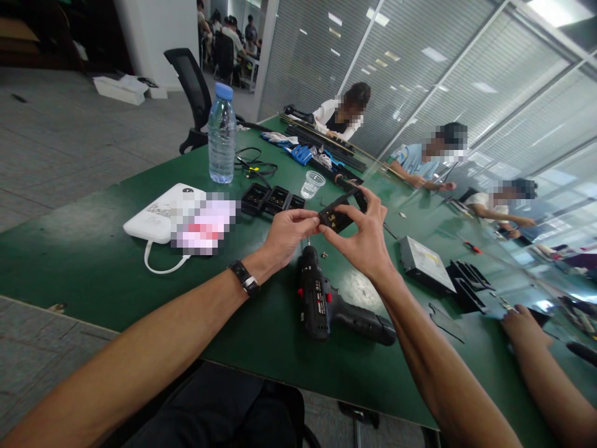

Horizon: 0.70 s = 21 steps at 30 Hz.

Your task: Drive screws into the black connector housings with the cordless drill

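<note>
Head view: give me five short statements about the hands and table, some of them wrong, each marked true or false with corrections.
1. The left hand and right hand hold a black part, while the drill lies on the table. True.
2. Nothing is worn on either wrist. False: a dark band circles the left wrist.
3. The bottle has its blue cap on. True.
4. The drill points towards the person. False: its chuck faces away.
5. A clear cup is beyond the hands. True.
</note>
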Motion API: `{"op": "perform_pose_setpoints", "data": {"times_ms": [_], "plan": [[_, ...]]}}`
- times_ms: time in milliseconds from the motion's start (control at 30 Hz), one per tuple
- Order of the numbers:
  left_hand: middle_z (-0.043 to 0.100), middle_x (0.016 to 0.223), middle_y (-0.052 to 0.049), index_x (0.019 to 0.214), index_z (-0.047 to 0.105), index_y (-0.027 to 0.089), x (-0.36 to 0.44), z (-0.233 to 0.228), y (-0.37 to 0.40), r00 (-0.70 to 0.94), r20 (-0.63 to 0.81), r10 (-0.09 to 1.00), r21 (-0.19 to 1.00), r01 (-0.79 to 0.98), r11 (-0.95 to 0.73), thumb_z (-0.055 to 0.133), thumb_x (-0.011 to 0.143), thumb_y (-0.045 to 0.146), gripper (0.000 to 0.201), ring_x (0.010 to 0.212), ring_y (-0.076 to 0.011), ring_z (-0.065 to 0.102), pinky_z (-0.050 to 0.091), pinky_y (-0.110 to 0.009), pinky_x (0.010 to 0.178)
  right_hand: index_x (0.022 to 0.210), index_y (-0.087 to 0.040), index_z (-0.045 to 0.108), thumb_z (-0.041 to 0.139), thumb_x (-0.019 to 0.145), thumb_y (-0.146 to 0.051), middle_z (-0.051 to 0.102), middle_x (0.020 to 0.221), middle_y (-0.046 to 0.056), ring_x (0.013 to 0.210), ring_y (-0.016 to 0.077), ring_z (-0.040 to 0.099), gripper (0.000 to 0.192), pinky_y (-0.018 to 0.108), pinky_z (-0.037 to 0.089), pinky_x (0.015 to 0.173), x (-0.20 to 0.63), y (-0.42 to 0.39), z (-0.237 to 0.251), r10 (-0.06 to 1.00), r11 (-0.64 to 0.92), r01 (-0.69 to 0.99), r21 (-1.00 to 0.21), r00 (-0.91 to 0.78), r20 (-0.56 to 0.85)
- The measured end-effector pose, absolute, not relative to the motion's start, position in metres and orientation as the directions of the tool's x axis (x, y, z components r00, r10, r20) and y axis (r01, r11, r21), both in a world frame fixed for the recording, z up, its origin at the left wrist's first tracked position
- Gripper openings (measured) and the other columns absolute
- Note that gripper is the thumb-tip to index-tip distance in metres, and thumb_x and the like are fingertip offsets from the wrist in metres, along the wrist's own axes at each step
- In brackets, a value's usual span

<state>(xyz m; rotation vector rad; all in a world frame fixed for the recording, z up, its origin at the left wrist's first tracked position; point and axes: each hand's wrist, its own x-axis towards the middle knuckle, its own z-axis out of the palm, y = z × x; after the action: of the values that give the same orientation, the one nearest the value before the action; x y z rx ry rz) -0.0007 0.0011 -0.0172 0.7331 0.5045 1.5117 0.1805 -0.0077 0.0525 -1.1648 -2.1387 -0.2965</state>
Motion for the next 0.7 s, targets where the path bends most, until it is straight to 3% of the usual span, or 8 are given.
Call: {"op": "perform_pose_setpoints", "data": {"times_ms": [167,300,500,700], "plan": [[0.083,0.091,-0.008,0.087,0.086,0.013,-0.001,-0.018,0.001,-0.007,0.125,0.992,0.714,-0.693,-0.095,0.104,0.072,0.019,0.024,0.085,-0.0174,0.078,0.066,-0.04,0.098,0.124,-0.024,0.085,0.085,0.095,-0.037,0.038,0.184,0.017,0.168,0.0537,0.036,0.032,0.079,0.037,0.134,0.173,-0.012,0.054,0.633,0.571,0.821,-0.01,-0.433,0.641],[0.084,0.09,-0.008,0.085,0.088,0.014,-0.001,-0.017,0.0,-0.026,0.128,0.991,0.727,-0.677,-0.112,0.111,0.064,0.026,0.034,0.086,-0.018,0.076,0.066,-0.04,0.096,0.123,-0.026,0.085,0.082,0.097,-0.035,0.032,0.189,0.012,0.168,0.0551,0.033,0.027,0.082,0.038,0.133,0.167,-0.014,0.057,0.625,0.57,0.821,0.032,-0.459,0.632],[0.087,0.099,-0.011,0.092,0.086,0.016,-0.001,-0.017,-0.001,-0.035,0.184,0.982,0.756,-0.633,-0.164,0.108,0.077,0.036,0.033,0.098,-0.0245,0.081,0.068,-0.049,0.105,0.122,-0.027,0.086,0.082,0.096,-0.033,0.028,0.194,0.005,0.168,0.0547,0.033,0.026,0.08,0.036,0.136,0.162,-0.014,0.065,0.601,0.561,0.825,0.067,-0.462,0.653],[0.087,0.099,-0.01,0.095,0.087,0.016,-0.002,-0.017,0.0,-0.029,0.225,0.974,0.769,-0.608,-0.196,0.104,0.083,0.039,0.031,0.101,-0.0248,0.082,0.067,-0.047,0.106,0.118,-0.025,0.088,0.083,0.095,-0.033,0.031,0.194,0.005,0.166,0.0541,0.036,0.025,0.078,0.038,0.136,0.16,-0.014,0.068,0.58,0.56,0.824,0.082,-0.461,0.671]]}}
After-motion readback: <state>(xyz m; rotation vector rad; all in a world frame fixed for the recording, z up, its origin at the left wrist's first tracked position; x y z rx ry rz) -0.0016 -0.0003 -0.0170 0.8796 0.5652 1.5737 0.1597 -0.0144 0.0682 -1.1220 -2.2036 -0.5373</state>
